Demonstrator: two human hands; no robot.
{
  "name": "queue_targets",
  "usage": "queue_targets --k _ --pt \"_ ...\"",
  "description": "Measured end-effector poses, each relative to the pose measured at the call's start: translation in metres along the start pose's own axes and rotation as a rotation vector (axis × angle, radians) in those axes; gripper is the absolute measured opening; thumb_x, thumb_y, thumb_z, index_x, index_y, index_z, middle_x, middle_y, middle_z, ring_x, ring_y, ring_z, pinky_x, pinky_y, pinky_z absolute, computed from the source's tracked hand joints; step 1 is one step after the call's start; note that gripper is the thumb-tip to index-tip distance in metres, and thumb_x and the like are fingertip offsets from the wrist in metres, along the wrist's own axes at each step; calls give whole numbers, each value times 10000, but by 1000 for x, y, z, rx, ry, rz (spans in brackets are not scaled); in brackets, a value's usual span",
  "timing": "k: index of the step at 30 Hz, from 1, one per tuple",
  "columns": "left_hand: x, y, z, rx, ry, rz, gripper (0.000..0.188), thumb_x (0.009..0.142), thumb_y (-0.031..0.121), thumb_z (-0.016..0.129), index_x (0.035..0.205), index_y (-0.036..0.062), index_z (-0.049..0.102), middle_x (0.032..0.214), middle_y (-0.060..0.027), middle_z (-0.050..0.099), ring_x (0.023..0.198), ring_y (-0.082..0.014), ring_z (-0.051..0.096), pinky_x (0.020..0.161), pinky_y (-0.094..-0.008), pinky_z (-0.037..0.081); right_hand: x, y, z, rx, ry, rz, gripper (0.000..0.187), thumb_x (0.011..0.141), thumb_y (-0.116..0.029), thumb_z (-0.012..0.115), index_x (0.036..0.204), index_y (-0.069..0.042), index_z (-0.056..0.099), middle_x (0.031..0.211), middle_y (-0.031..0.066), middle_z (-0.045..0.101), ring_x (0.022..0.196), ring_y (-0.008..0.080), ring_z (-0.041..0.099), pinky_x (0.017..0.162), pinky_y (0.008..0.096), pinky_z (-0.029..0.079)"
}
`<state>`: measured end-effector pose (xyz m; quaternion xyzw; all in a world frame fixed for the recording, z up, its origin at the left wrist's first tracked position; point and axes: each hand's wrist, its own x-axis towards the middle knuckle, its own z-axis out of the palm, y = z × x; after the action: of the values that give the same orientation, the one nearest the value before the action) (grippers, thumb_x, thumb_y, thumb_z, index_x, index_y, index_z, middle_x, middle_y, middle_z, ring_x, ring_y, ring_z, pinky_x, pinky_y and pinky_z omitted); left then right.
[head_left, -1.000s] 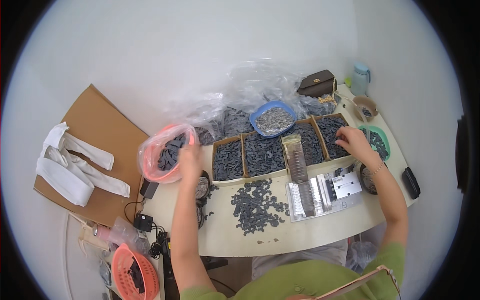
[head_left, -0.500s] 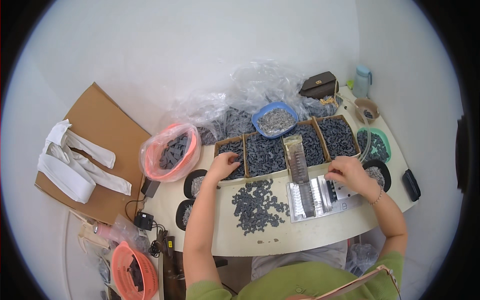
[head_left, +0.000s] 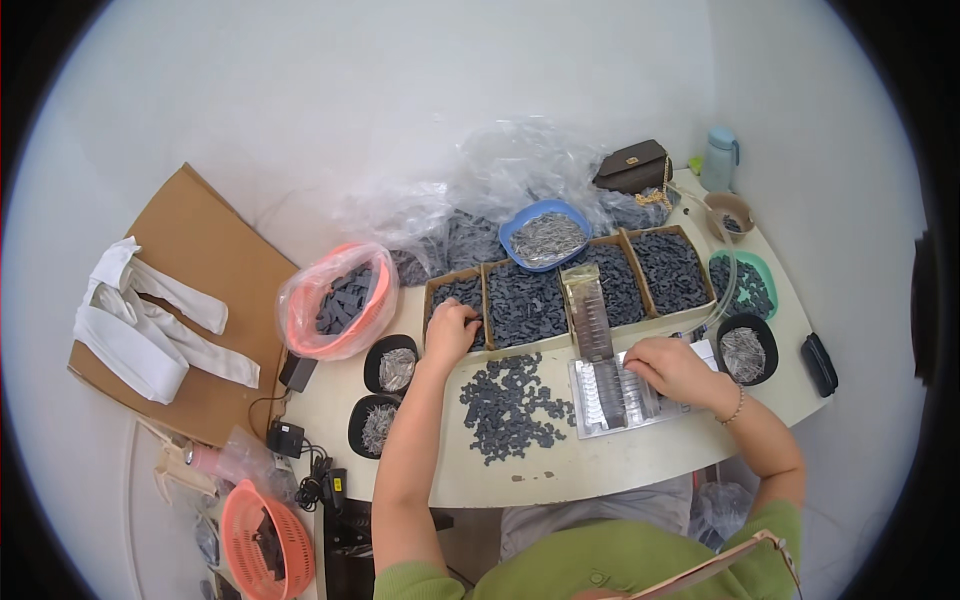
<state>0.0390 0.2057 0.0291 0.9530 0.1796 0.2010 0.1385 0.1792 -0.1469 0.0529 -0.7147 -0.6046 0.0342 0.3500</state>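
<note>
scattered dark pieces (head_left: pixel 503 415) on off-white table (head_left: pixel 462 482)

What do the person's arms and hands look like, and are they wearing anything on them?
The arms come out of short, green fabric sleeves. Both the left hand and the right hand are bare, with no gloves. A thin bracelet circles the right wrist; none shows on the left wrist.

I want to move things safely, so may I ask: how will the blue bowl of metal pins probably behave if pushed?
The blue bowl may feel heavy for its size, because many metal pins lie in it. It could tip, since it appears to overlap the open boxes. The pins look loose, so they would probably slide or spill.
</note>
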Motion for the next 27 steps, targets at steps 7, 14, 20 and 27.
queue_targets --k 7,14,20,27 --pt "-7 -5 -14 -54 82 -7 147 811 138 655 821 -5 691 854 -175 621 870 -350 601 777 -424 472 -7 -10 -2 47 -99 5 119 873 -117 594 954 -35 623 896 119 615 843 310 605 731 385 494" --pt "-47 68 -32 -502 -380 8 232 908 184 472 857 7 613 835 -182 609 833 -315 601 750 -388 462 -6 -15 8 124 -104 15 162 873 -110 595 1013 -36 631 905 116 606 839 302 604 739 377 492" --pt "-100 146 19 -485 -657 74 259 910 220 502 831 1 615 721 -132 645 651 -267 634 607 -377 478 -6 -13 17 155 -72 -5 187 866 -88 604 1041 -29 627 893 120 599 820 293 604 715 369 490" --pt "-93 161 7 -120 -677 28 216 845 239 627 815 27 647 749 -158 641 709 -300 644 650 -394 502 -10 -9 20 145 -88 -24 173 845 -73 624 1012 -28 635 885 115 608 791 289 616 696 373 501"
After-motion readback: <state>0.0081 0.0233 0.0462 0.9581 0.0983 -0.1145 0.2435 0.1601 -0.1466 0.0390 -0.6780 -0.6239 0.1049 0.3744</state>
